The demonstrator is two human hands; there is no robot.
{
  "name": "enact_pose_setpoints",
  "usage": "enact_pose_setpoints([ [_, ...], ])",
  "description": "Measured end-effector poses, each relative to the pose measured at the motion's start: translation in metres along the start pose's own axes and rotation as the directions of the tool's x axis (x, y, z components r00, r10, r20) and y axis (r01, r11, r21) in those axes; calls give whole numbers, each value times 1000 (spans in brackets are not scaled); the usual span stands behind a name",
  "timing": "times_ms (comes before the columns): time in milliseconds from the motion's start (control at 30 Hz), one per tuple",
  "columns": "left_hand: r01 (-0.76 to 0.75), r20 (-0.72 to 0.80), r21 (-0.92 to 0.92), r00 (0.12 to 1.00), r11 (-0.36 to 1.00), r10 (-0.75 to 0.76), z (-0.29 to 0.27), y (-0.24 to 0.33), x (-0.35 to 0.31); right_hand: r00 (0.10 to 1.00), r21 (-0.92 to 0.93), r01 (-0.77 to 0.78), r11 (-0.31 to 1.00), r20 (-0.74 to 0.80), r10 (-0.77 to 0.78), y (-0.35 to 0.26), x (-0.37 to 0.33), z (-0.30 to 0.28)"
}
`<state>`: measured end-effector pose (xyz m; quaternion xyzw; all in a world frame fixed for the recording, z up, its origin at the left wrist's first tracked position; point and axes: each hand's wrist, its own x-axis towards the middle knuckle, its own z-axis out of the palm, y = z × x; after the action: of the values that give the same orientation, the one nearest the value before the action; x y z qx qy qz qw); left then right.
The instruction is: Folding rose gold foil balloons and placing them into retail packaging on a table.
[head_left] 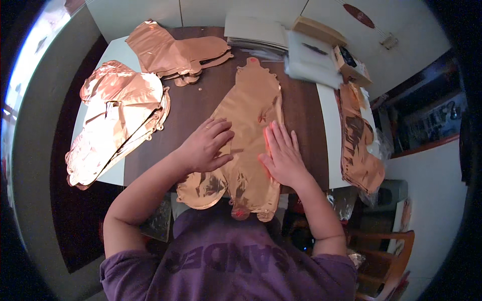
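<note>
Right now, from my remote seat, I have both hands palm down over one flat foil balloon (252, 103), copper-coloured and uninflated, that lies lengthwise between them. My left hand (203, 148) sits at its left edge, fingers a little bent and thumb apart, clamped on nothing; I cannot tell how firmly its fingertips press. A thin ring (207, 127) shows on that hand. My right hand (287, 158) is on the right edge of the foil, fingers stretched away from me and thumb out to the left, also gripping nothing, with a red glow along the index finger and thumb.

Beyond the fingers the balloon narrows to a rounded tip with a small red patch; on the near side of both hands its lobes run over the table edge toward the purple T-shirt (226, 266). Under it is a brown tabletop (307, 120).

To the left of my left hand I see a bright, glossy foil stack (125, 115), and farther beyond that hand a second foil stack (173, 50), its layers fanned at the edge. Well to the right of my right hand lies a crumpled foil pile (357, 145) on a white strip (327, 140). Past the balloon's tip are pale flat sheets (256, 32), with a plastic-covered bundle (310, 60) and a small carton (357, 74) farther right. A wooden chair (404, 253) stands nearer me, right of the right forearm
</note>
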<state>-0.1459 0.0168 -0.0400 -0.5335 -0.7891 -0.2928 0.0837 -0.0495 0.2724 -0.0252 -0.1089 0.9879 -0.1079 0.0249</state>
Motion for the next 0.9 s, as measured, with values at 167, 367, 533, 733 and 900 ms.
enact_pose_setpoints([
  [167, 25, -2, 48, 1000, 999, -25, -4, 4, 19, 999, -2, 20, 1000, -42, -20, 4, -2, 11],
  [367, -140, -18, 31, 990, 990, 140, 44, 14, 100, 1000, -49, 8, 999, 24, -7, -1, 0, 2],
  [533, -24, 36, 159, 999, 987, 18, 90, -28, 131, 999, -18, -1, 1000, -35, 0, -2, 3, 10],
  [733, -10, 47, 195, 999, 981, 1, 91, -45, 150, 998, -18, 20, 1000, -60, -21, 0, -5, 10],
  [900, -29, 36, 232, 999, 972, 21, 91, -46, 157, 997, 4, 28, 1000, -72, -28, -3, -14, 7],
])
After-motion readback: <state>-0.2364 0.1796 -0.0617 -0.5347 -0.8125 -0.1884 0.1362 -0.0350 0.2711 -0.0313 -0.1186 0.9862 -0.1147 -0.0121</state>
